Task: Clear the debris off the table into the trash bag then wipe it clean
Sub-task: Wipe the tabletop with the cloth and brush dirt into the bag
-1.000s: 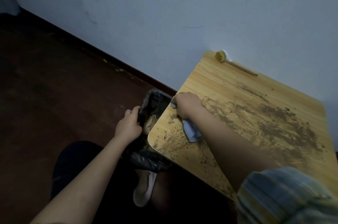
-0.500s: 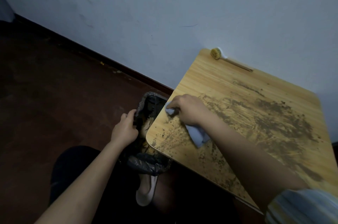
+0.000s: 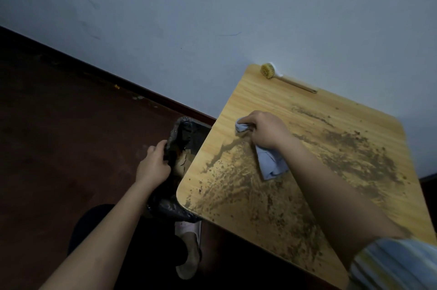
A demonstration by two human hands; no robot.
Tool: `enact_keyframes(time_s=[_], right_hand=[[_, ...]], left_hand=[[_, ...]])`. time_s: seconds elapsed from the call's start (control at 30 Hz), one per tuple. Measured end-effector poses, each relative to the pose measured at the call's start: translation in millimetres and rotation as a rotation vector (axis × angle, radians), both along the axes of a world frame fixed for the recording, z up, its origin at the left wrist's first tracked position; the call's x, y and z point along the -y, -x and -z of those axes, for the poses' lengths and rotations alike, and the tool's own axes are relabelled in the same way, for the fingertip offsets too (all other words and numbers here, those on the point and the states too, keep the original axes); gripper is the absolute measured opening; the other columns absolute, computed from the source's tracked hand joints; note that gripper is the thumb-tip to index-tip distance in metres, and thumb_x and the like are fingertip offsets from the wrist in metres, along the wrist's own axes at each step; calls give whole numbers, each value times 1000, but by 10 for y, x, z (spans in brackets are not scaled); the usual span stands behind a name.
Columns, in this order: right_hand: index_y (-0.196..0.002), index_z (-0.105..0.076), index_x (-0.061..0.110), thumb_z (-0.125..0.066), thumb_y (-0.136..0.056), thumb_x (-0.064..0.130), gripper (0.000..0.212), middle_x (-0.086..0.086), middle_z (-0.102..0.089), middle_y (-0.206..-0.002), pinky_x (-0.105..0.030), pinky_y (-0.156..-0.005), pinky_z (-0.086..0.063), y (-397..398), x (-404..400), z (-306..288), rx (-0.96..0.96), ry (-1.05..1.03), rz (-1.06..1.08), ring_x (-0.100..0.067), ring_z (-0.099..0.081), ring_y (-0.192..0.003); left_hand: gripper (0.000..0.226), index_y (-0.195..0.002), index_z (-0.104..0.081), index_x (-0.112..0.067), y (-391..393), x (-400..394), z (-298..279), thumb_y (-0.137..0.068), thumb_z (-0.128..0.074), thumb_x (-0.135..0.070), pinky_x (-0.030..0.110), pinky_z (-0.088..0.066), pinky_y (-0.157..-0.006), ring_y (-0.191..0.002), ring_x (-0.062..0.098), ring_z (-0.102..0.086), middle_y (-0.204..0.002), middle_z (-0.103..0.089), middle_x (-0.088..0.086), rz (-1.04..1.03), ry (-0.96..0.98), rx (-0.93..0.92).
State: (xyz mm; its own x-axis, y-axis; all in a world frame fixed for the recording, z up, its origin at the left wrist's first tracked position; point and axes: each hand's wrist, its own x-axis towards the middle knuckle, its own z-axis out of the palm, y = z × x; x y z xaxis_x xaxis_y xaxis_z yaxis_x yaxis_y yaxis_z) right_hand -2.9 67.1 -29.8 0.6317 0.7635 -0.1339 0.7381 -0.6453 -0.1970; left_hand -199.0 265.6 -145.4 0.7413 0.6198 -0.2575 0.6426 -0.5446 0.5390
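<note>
Wall point(image 3: 212, 17), pale blue-grey, filled the upper frame from 9 to 3 o'clock. Dark reddish-brown floor point(image 3: 59, 136) took the left side, meeting the wall at a dark skirting line running toward 4 o'clock.

Table point(image 3: 272, 98), light wood grain with rounded corners, occupied the right half, its far edge against the wall. Debris point(image 3: 354, 155), dark brown crumbs and smeared dirt, lay thickest at 3 o'clock of the tabletop and thinned in streaks toward the corner at 7 o'clock. The strip of tabletop nearest the wall looked mostly bare wood.

Trash bag point(image 3: 182, 131), black plastic, hung open just beside the table's left edge, at 9 o'clock of the table, mouth below the tabletop. Left hand point(image 3: 153, 164) gripped the bag's rim, fingers curled over the plastic.

Right hand point(image 3: 267, 131) rested on the tabletop near its left edge, fingers curled round a bunched cloth point(image 3: 272, 162). The cloth, pale blue, showed beyond the knuckles at 10 o'clock and trailed flat on the wood under the wrist toward 5 o'clock.

Striped sleeve point(image 3: 397, 263) sat at the right arm's elbow, bottom right. Pale slipper point(image 3: 189, 249) lay on the floor under the table's near corner, at 6 o'clock.

Brush point(image 3: 268, 69), round yellow bristle head on a thin wooden handle, lay along the table's far edge at 12 o'clock, well apart from both hands.
</note>
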Motion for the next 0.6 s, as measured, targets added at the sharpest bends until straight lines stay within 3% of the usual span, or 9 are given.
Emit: enact_keyframes(time_s=[0.27, 0.4, 0.5, 0.6], right_hand=[[-129, -62, 20, -45, -92, -5, 47, -7, -60, -132, -50, -74, -53, -361, -4, 23, -66, -86, 92, -32, -60, -98], [-127, -63, 19, -41, -92, -6, 49, -8, -61, -132, -44, -70, -49, -600, -13, 28, -65, -140, 168, -33, -59, -103], [-128, -62, 20, -41, -93, -4, 48, -4, -57, -136, -38, -74, -48, -829, 23, 48, -68, -181, 274, -30, -55, -114], [-129, -62, 20, -43, -93, -2, 46, -3, -58, -136, -44, -81, -53, -1035, 101, 102, -72, -197, 378, -29, -56, -115]], left_hand=[[63, -144, -28, -24, -487, -162, 15, -88, -48, -5, 36, -39, -70, -99, 39, -56, -131, -40, 12, 27, -38, 12], [62, -143, -29, -24, -819, -222, 11, -88, -48, -5, 36, -39, -69, -97, 41, -56, -130, -41, 12, 44, -62, 37], [61, -143, -31, -25, -1101, -266, 19, -87, -47, -5, 36, -38, -70, -97, 43, -56, -129, -41, 13, 55, -63, 47], [62, -142, -31, -24, -1316, -313, 31, -86, -48, -5, 36, -37, -71, -98, 44, -55, -129, -41, 13, 69, -75, 57]])
